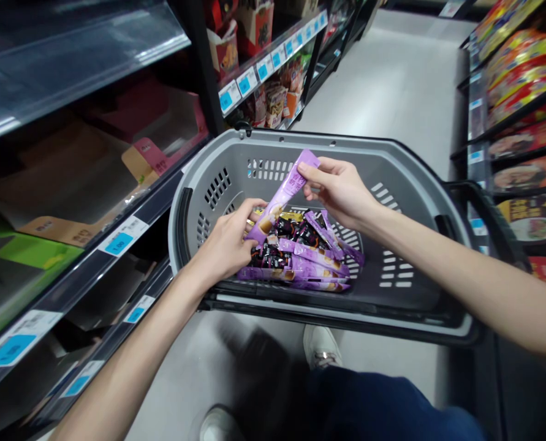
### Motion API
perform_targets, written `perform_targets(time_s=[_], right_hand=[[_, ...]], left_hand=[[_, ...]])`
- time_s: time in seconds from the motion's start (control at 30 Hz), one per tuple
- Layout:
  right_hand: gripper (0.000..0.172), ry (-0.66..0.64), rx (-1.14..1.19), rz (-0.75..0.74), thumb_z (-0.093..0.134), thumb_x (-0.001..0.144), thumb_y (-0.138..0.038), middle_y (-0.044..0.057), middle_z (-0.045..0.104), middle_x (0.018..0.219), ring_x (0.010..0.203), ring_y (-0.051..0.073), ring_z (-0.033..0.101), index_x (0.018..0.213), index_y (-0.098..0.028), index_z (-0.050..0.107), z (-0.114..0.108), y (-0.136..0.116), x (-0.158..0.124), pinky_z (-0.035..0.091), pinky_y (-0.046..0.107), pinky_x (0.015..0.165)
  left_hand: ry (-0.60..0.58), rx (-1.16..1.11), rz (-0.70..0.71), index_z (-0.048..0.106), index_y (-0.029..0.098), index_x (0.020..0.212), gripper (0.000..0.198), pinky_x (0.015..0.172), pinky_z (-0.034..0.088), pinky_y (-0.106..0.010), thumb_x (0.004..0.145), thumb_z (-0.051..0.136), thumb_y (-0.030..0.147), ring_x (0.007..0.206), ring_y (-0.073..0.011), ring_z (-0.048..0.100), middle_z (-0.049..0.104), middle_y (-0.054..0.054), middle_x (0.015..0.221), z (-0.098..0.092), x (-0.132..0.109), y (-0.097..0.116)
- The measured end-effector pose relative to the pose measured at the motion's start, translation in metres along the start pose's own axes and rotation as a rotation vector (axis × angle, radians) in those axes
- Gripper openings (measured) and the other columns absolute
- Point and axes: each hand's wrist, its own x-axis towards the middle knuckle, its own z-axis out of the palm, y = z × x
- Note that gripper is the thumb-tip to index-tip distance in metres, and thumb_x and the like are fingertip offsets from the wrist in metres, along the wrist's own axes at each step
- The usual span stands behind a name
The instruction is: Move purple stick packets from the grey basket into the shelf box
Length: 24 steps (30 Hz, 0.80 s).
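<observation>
A long purple snack packet (279,201) slants over the inside of a grey shopping basket (420,165). My right hand (334,187) pinches its upper end between thumb and fingers. Around the packet's lower end, my left hand (233,239) is closed, its fingertips partly hidden behind the wrapper. Below both hands, on the basket's floor, lies a pile of similar purple packets (314,269) mixed with small black wrapped packets (273,256). A bit of yellow wrapper (291,217) shows at the back of the pile.
Left of the basket are shelves with price tags (119,243) and open display cartons (52,229). Boxed snacks (254,30) stand farther up the aisle. Bagged goods (525,79) fill the right-hand shelves. My shoes (321,346) are on the pale floor (392,73) below.
</observation>
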Motion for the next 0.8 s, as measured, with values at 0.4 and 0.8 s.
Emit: perform_targets(time_s=[0.4,0.8], right_hand=[[0.034,-0.043,-0.024,-0.017,0.087,0.065,-0.041,0.004,0.071,0.076,0.065,0.012,0.064,0.086,-0.017,0.074,0.0024,0.0005,-0.0032,0.054,0.021,0.055],[0.038,-0.003,-0.058,-0.064,0.078,0.072,-0.054,0.004,0.066,0.059,0.054,0.011,0.062,0.07,-0.017,0.071,0.0063,-0.0028,-0.0037,0.052,0.021,0.05]], left_hand=[[-0.015,-0.117,-0.007,0.049,0.021,0.126,0.055,0.077,0.056,-0.027,0.076,0.064,0.006,0.08,-0.0142,0.067,0.069,-0.003,0.094,0.002,0.0008,-0.0036],[-0.09,-0.097,0.002,0.053,0.021,0.122,0.051,0.076,0.054,-0.026,0.076,0.067,0.003,0.077,-0.0129,0.067,0.069,0.0,0.088,0.0028,0.0011,-0.0054]])
